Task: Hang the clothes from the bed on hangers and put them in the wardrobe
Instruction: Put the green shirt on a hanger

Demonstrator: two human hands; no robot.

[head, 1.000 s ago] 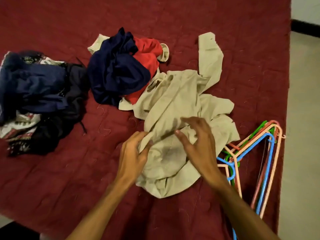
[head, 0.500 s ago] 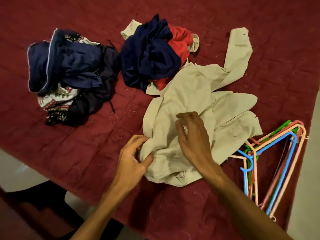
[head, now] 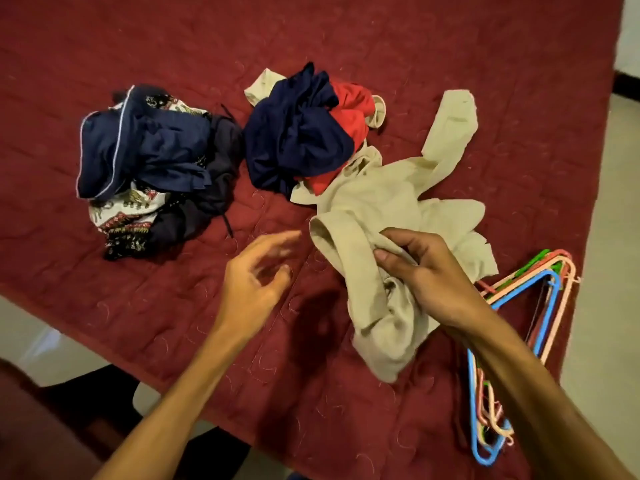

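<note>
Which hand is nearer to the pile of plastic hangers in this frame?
Right. The right hand pinches the beige garment close beside the hangers; the left hand hovers open over the bedspread, on the garment's other side, farther off.

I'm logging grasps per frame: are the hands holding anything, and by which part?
The right hand pinches a bunched fold near the middle of the beige garment. The left hand, open over the red bedspread, holds nothing.
</note>
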